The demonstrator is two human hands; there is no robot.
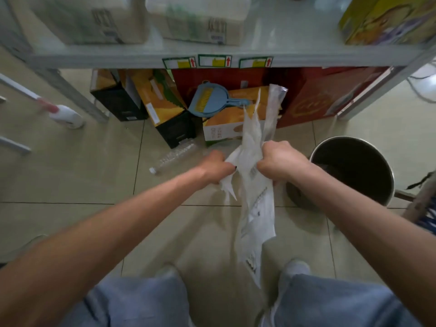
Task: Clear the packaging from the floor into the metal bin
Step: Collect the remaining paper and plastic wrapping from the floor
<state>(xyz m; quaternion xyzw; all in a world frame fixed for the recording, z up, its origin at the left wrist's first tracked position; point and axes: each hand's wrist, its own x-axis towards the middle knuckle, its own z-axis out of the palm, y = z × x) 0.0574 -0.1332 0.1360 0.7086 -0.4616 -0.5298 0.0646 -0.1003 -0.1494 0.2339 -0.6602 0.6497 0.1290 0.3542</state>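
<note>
Both hands grip a bunch of white plastic packaging [256, 208] held above the tiled floor. My left hand [215, 167] is shut on its left side, and my right hand [282, 162] is shut on the middle. Strips of the plastic stick up past my hands and a long printed piece hangs down between my knees. The round metal bin [387, 185] stands open on the floor just right of my right hand, with something dark inside. An empty clear plastic bottle [175, 158] lies on the floor to the left of my left hand.
A grey metal shelf [141, 59] spans the view ahead, with cartons on top. Under it stand orange, black and red boxes, and a blue dustpan [210, 101] rests on one. A white mop head [67, 115] sits at left. A chair edge [422, 199] pokes in at right.
</note>
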